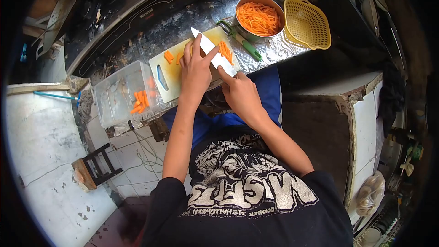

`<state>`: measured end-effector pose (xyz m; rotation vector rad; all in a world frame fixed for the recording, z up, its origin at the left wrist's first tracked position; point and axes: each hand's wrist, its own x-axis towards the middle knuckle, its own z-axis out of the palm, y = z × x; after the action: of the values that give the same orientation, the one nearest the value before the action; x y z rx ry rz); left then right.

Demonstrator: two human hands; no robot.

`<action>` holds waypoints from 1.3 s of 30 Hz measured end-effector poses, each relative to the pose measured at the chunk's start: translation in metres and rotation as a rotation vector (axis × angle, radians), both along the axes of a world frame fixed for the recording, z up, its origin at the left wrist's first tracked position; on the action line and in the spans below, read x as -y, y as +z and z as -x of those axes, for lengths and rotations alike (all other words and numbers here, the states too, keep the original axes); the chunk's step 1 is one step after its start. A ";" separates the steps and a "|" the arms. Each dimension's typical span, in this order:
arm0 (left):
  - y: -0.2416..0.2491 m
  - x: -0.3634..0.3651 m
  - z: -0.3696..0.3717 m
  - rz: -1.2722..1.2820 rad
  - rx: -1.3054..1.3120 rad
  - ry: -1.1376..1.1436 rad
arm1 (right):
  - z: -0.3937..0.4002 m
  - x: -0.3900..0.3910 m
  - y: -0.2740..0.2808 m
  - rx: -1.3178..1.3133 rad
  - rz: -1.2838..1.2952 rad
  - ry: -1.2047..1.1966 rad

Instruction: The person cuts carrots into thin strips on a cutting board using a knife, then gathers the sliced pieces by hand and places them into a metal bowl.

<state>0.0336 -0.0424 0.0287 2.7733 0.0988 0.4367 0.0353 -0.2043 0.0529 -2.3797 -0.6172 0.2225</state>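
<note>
The dark, worn metal-topped table (274, 48) runs across the top of the view, carrying everything. On it, at the left, sits a clear rectangular plastic container (121, 93) with a small heap of orange carrot sticks (141, 101) inside. Just right of it lies the pale yellow rectangular cutting board (170, 78), with a handle slot near its left end. Further right stands a yellow plastic slotted basket (307, 24), and beside that a round steel bowl (259, 16) filled with thin carrot shreds. A green-handled peeler (244, 43) lies between bowl and board.

The left hand (195, 71) lies flat on the board, fingers spread and pressing on the spine of the broad white-bladed knife (211, 50), whose tip points away towards the back of the table. The right hand (242, 93) has its grip closed round the knife handle at the near edge of the board. 1 cluster of cut carrot pieces (225, 51) lies just right of the blade; 2 or 3 smaller carrot chunks (169, 56) rest left of the hand.
</note>
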 end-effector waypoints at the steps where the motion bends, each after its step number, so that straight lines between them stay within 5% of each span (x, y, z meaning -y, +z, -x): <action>1: 0.000 0.001 0.000 -0.002 -0.002 -0.009 | 0.000 0.000 0.001 -0.011 0.010 0.006; 13: 0.013 0.001 0.001 -0.037 0.018 0.031 | -0.007 -0.002 -0.007 -0.015 -0.236 0.116; 16: 0.015 -0.016 0.006 0.067 0.219 0.250 | -0.007 -0.001 -0.003 -0.085 -0.294 0.086; 21: 0.000 -0.060 0.025 0.110 0.160 0.439 | -0.011 0.006 0.009 -0.174 -0.365 -0.047; 39: -0.023 -0.033 0.043 0.193 0.039 0.440 | -0.011 0.008 0.014 -0.334 -0.359 -0.065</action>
<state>-0.0093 -0.0093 0.0056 2.5408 0.7114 0.5540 0.0461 -0.2127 0.0672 -1.9557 -0.3826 0.4317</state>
